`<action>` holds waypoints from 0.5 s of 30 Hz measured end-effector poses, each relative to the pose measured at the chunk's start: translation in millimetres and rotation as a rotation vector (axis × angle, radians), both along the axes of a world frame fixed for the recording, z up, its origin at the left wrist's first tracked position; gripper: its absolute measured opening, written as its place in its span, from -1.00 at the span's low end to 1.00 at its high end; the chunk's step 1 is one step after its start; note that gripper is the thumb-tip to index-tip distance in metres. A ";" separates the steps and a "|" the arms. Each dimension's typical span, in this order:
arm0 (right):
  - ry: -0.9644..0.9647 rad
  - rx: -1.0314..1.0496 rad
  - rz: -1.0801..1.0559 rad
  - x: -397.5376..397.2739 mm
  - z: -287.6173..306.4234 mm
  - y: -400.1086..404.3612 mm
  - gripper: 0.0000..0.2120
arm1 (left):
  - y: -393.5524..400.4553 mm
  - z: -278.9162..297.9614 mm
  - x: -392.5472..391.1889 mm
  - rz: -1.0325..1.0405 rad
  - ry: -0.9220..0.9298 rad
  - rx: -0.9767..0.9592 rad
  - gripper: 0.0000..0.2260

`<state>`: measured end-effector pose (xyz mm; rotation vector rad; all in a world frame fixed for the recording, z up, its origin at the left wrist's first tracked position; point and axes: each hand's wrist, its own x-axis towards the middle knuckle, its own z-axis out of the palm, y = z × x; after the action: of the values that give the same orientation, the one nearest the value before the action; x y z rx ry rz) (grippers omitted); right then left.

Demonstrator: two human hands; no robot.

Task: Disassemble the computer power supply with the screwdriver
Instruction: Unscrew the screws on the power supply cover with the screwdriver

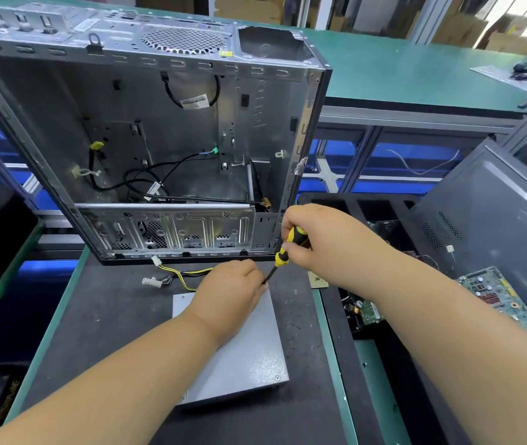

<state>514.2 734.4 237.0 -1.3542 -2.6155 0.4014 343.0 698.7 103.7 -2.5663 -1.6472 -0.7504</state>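
A grey metal power supply (249,354) lies flat on the dark mat, a screw showing at its near right corner. Its yellow and black cables (182,276) run out from its far side to white connectors. My left hand (230,297) rests on the far part of the box, its fingertips pinched around the screwdriver's shaft near the tip. My right hand (323,242) grips the yellow-and-black screwdriver (286,252) by the handle, tilted, tip down at the box's far right corner. The tip itself is hidden by my fingers.
An open, emptied computer case (146,139) stands upright just behind the power supply. To the right a dark tray (384,220) holds circuit boards (490,293), with a grey side panel (496,220) leaning over it. Green benches lie beyond.
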 end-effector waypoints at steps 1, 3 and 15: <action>0.025 -0.011 -0.010 0.8 -0.8 -0.3 -0.90 | 0.0 -0.4 0.2 -0.002 0.003 0.012 -0.84; 0.074 -0.020 -0.017 0.9 -2.1 -0.5 -0.88 | 0.0 -0.1 1.6 -0.001 0.008 0.027 -0.82; 0.112 0.004 -0.053 -0.3 -4.3 1.4 -0.90 | -0.5 -8.7 -9.1 0.029 -0.259 -0.175 -0.83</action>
<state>513.9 735.8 232.6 -1.3552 -2.4841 0.4508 334.0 698.2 95.0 -2.6471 -1.8963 -1.0183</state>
